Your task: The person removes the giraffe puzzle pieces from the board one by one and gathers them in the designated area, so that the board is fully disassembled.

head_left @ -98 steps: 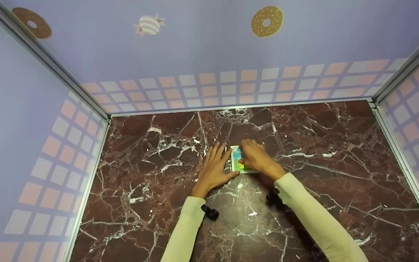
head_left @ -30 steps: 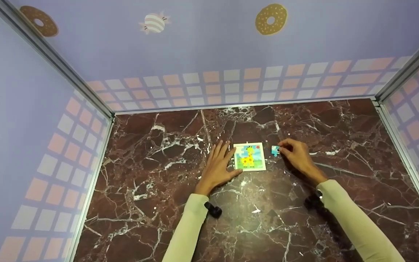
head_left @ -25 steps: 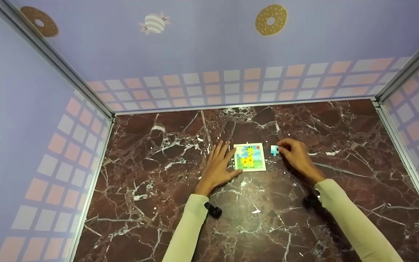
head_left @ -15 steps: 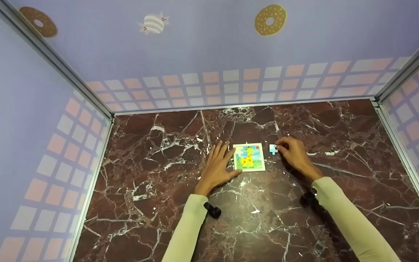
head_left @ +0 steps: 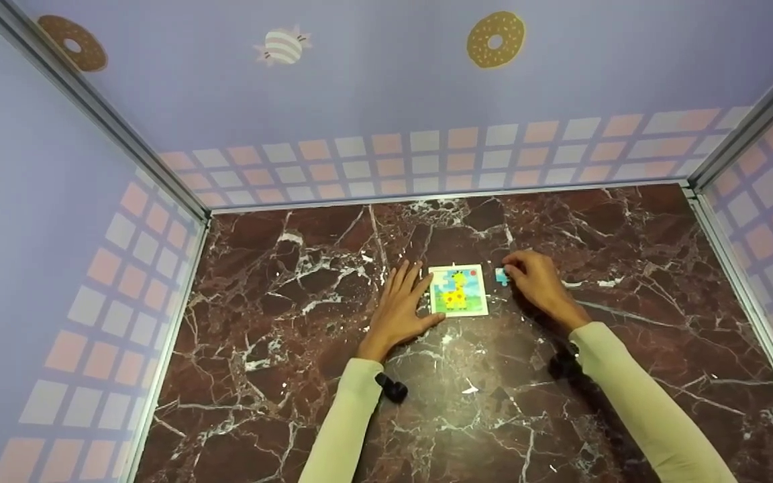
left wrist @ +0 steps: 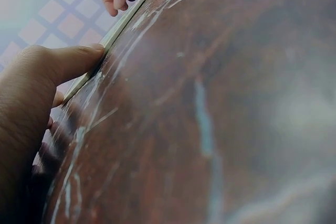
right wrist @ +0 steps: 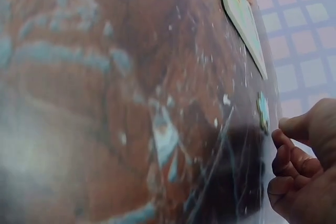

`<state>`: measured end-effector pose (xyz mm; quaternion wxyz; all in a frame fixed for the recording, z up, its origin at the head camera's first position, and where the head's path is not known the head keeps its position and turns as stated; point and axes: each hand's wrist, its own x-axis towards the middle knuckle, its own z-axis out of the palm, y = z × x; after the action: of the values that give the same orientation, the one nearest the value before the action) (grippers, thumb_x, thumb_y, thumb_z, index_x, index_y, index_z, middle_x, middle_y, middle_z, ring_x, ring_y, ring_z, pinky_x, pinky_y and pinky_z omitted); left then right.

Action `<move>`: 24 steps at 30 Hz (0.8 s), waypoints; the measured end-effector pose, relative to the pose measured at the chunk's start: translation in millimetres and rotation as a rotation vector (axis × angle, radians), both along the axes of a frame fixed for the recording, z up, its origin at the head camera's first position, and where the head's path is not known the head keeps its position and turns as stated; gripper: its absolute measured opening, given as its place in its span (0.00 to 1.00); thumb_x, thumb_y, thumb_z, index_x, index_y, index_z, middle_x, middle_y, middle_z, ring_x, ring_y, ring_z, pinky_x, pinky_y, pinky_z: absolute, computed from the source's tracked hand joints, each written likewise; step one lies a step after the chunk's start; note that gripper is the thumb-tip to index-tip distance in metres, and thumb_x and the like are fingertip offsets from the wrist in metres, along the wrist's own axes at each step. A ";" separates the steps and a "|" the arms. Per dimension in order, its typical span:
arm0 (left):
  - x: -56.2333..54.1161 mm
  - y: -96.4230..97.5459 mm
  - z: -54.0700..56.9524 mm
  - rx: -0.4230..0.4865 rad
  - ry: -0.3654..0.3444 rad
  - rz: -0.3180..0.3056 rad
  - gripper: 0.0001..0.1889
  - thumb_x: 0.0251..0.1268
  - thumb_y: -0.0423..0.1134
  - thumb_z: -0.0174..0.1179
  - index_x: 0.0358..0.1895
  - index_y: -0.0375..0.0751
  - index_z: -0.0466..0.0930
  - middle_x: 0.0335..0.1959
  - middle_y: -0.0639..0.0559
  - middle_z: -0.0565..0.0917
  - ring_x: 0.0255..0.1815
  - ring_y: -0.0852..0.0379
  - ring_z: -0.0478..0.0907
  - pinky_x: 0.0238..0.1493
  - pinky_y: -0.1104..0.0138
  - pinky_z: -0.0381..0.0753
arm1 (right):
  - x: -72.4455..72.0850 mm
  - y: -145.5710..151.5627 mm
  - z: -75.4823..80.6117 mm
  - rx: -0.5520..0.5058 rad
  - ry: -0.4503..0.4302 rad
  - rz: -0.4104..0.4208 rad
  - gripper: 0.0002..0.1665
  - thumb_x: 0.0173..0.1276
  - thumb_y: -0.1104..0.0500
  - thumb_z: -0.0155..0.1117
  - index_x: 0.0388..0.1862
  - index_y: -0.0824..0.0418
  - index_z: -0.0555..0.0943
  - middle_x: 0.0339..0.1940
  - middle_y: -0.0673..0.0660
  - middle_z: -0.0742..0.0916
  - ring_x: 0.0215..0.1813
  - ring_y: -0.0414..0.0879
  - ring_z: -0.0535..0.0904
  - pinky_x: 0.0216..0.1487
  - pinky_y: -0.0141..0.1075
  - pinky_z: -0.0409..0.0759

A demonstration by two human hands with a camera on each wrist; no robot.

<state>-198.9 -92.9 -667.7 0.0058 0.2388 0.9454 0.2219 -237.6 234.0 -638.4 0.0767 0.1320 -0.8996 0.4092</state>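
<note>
A square jigsaw puzzle (head_left: 461, 287) with a giraffe picture and a pale border lies on the table, a pale gap at its upper left. My left hand (head_left: 396, 315) is spread flat along its left side, thumb at the lower left corner. In the left wrist view, the left thumb (left wrist: 79, 56) rests against the puzzle's edge. Right of the puzzle is a small blue and white puzzle piece (head_left: 501, 276), low at the table. My right hand (head_left: 537, 282) pinches it near its upper right corner with thumb and index finger. The right wrist view shows those fingertips (right wrist: 283, 125) beside the piece.
A dark red marbled table (head_left: 292, 376) with white veins and small white specks carries everything. Lilac panels (head_left: 373, 80) with printed tiles, doughnuts and sweets close in the back and both sides. A black wrist camera (head_left: 393, 389) sits at the left cuff.
The right hand was over the puzzle, then appeared to its right with the small piece. Since then it has shifted slightly left, and the piece's tilt has changed. The left hand stays put.
</note>
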 end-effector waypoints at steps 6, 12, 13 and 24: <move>-0.1 2.0 -0.7 0.003 0.012 -0.009 0.49 0.70 0.71 0.64 0.87 0.47 0.67 0.91 0.42 0.56 0.93 0.40 0.42 0.92 0.45 0.35 | 1.1 -12.6 3.5 -0.003 0.016 0.050 0.06 0.73 0.71 0.74 0.47 0.72 0.91 0.41 0.66 0.91 0.41 0.56 0.86 0.45 0.48 0.85; 0.0 2.3 0.1 0.007 0.000 -0.007 0.49 0.72 0.72 0.62 0.87 0.47 0.66 0.91 0.42 0.56 0.93 0.40 0.42 0.92 0.45 0.35 | -1.2 -25.7 14.2 0.007 -0.031 0.113 0.07 0.74 0.71 0.73 0.48 0.72 0.91 0.43 0.65 0.91 0.41 0.54 0.85 0.44 0.44 0.84; -0.1 2.2 0.2 0.006 0.000 -0.006 0.49 0.72 0.73 0.62 0.87 0.47 0.66 0.91 0.42 0.56 0.93 0.40 0.42 0.92 0.45 0.35 | -1.4 -27.7 15.9 0.007 -0.037 0.126 0.07 0.73 0.71 0.73 0.48 0.72 0.91 0.43 0.65 0.91 0.41 0.54 0.85 0.44 0.44 0.85; -0.5 0.2 0.9 -0.004 -0.008 -0.013 0.49 0.73 0.73 0.61 0.88 0.48 0.65 0.91 0.40 0.56 0.93 0.40 0.41 0.92 0.46 0.34 | -4.2 -50.2 25.9 0.050 -0.060 0.300 0.10 0.74 0.66 0.76 0.50 0.71 0.91 0.38 0.61 0.89 0.36 0.47 0.80 0.37 0.36 0.79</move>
<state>-199.3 -92.7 -666.9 0.0114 0.2438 0.9442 0.2210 -241.8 183.8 -612.4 -0.0156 0.2547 -0.8815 0.3974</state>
